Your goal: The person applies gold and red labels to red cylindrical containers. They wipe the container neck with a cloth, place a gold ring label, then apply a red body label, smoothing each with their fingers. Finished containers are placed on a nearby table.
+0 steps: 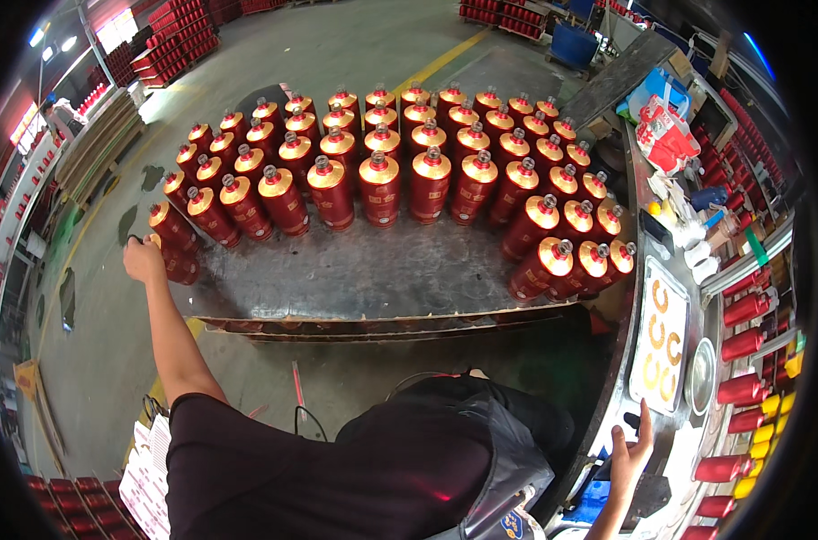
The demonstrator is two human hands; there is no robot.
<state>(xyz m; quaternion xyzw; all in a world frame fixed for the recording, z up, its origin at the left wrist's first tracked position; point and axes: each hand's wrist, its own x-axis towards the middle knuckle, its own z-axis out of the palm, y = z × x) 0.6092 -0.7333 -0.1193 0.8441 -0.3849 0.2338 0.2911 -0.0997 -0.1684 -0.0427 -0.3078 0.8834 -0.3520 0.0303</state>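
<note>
Reaching wide: one hand at a corner bottle, the other beside a tray

With the picture read as a clock face, the left hand (143,258) is at nine o'clock, fingers curled and apparently closed around the neck of the corner bottle (179,265). That red, gold-shouldered bottle is at the near left end of the group on the dark worktop (337,274). The neck probably suits a single-handed hold, being slimmer than the body; the arm is nearly straight, presumably because the corner lies far out to the side.

The other bottles (379,193) stand upright in close rows, sweeping from nine o'clock over twelve to three. Such tight rows likely save room and make counting easy, while the dark surface inside the curve leaves space along the near edge.

At four o'clock the right hand (632,454) is open, thumb and forefinger parted around a gap. A small black object (632,419) shows there, though whether the fingers touch it I cannot tell. Just beyond the forefinger lies a white tray (677,310) with gold C-shaped pieces (647,371) spread singly, perhaps so each can be picked up alone. A round dish (700,378) sits beside it, seemingly within easy reach of that hand.
</note>
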